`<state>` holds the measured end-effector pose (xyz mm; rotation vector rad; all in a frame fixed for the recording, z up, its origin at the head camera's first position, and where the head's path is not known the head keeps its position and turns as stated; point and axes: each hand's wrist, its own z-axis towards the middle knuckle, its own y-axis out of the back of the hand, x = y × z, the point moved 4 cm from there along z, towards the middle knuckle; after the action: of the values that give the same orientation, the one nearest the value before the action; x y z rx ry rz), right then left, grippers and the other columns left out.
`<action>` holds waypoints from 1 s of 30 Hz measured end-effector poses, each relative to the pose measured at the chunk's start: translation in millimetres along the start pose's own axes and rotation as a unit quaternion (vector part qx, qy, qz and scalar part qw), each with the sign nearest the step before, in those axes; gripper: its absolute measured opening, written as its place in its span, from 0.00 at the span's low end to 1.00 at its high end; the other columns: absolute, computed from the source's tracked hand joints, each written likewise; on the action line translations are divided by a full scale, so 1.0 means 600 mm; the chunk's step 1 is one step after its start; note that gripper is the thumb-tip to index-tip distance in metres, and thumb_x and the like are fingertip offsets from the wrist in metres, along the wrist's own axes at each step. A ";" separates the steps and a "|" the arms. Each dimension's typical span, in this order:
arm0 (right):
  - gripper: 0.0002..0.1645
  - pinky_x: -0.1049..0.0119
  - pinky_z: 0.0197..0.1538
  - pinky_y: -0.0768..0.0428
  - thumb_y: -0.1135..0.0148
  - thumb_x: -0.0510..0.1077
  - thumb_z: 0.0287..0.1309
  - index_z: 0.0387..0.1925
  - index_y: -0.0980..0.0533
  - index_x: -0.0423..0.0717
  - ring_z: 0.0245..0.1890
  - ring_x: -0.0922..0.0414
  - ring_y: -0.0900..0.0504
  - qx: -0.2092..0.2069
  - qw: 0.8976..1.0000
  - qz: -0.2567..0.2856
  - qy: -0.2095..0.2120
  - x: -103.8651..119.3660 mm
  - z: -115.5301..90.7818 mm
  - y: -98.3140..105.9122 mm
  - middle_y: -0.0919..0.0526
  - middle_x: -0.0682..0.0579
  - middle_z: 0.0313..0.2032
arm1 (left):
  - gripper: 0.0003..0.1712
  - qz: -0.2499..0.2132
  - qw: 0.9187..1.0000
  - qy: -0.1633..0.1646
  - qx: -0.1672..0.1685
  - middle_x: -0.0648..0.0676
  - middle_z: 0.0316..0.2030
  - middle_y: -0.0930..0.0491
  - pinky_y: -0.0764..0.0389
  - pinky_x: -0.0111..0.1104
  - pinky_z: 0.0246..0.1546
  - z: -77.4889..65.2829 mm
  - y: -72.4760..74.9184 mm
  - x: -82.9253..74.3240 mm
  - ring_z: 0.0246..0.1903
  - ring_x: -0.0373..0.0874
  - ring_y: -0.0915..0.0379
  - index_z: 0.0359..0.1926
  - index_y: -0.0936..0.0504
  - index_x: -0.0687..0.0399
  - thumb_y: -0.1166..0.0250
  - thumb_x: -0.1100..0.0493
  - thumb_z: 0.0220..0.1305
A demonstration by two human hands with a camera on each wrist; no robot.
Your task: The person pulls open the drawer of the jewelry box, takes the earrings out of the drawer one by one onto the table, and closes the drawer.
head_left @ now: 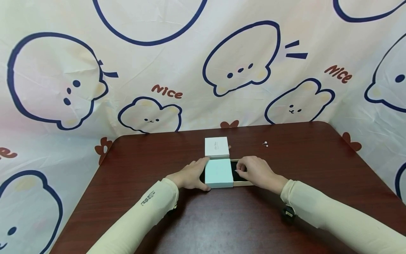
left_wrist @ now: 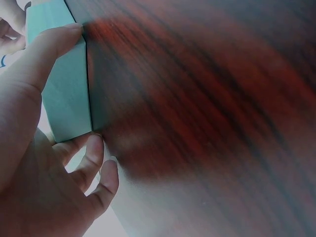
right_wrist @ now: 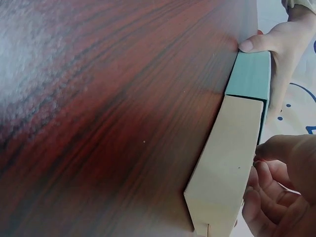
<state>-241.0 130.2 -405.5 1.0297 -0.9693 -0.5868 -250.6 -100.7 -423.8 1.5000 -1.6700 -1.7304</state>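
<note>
A light teal box sleeve (head_left: 219, 173) lies flat on the table, its cream drawer (right_wrist: 224, 148) pulled out toward the right. Black lining (head_left: 234, 176) shows inside the drawer. My left hand (head_left: 190, 174) grips the sleeve's left end, with the thumb on the near side and the fingers at the far side. Over the drawer, my right hand (head_left: 258, 173) has its thumb and fingertips together. A tiny silvery piece (head_left: 236, 170) shows at those fingertips, too small to make out its kind. In the right wrist view the drawer's wall hides the lining.
Right behind the sleeve sits a white box (head_left: 216, 147) with small printing on top. Small pearl-like studs (head_left: 265, 144) lie farther back on the right of the dark wood table (head_left: 152, 155). A printed cloth (head_left: 190, 70) hangs along the table's back and sides.
</note>
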 end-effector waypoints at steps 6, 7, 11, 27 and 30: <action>0.04 0.70 0.26 0.27 0.32 0.41 0.59 0.29 0.16 0.52 0.25 0.68 0.26 -0.011 1.000 0.002 -0.004 -0.003 -0.002 0.007 0.18 0.62 0.25 | 0.63 -0.001 1.000 -0.003 -0.002 0.57 0.76 0.40 0.36 0.54 0.70 0.001 0.001 -0.001 0.70 0.59 0.39 0.79 0.51 0.54 0.22 0.43 0.53; 0.03 0.69 0.26 0.27 0.32 0.41 0.59 0.30 0.16 0.52 0.25 0.67 0.26 -0.012 1.000 0.002 -0.005 -0.004 -0.002 0.008 0.18 0.62 0.25 | 0.63 -0.001 1.000 -0.003 -0.002 0.57 0.76 0.40 0.35 0.53 0.69 0.001 0.001 -0.002 0.69 0.59 0.39 0.79 0.51 0.54 0.22 0.43 0.53; 0.03 0.69 0.26 0.27 0.32 0.42 0.60 0.30 0.16 0.51 0.25 0.67 0.26 -0.016 1.000 0.005 -0.009 -0.006 -0.004 0.013 0.18 0.62 0.26 | 0.63 0.000 1.000 -0.002 -0.003 0.57 0.76 0.40 0.35 0.53 0.69 0.000 0.001 -0.002 0.69 0.58 0.39 0.79 0.51 0.54 0.22 0.43 0.53; 0.04 0.69 0.25 0.28 0.31 0.42 0.59 0.29 0.17 0.53 0.24 0.67 0.27 -0.035 0.999 0.014 -0.016 -0.019 -0.009 0.034 0.19 0.62 0.25 | 0.64 -0.001 1.000 0.001 0.000 0.58 0.77 0.44 0.38 0.55 0.71 -0.002 -0.001 0.001 0.73 0.60 0.43 0.80 0.52 0.55 0.22 0.43 0.54; 0.04 0.69 0.25 0.29 0.31 0.41 0.59 0.29 0.17 0.53 0.23 0.66 0.28 -0.039 0.999 0.013 -0.018 -0.023 -0.009 0.039 0.20 0.61 0.24 | 0.64 0.001 1.000 -0.001 0.000 0.58 0.77 0.43 0.37 0.54 0.71 -0.002 -0.001 0.001 0.73 0.60 0.42 0.80 0.52 0.55 0.22 0.43 0.54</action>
<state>-243.1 153.4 -390.5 0.9380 -0.9828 -0.6182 -250.0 -101.9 -424.2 1.4968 -1.6706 -1.7313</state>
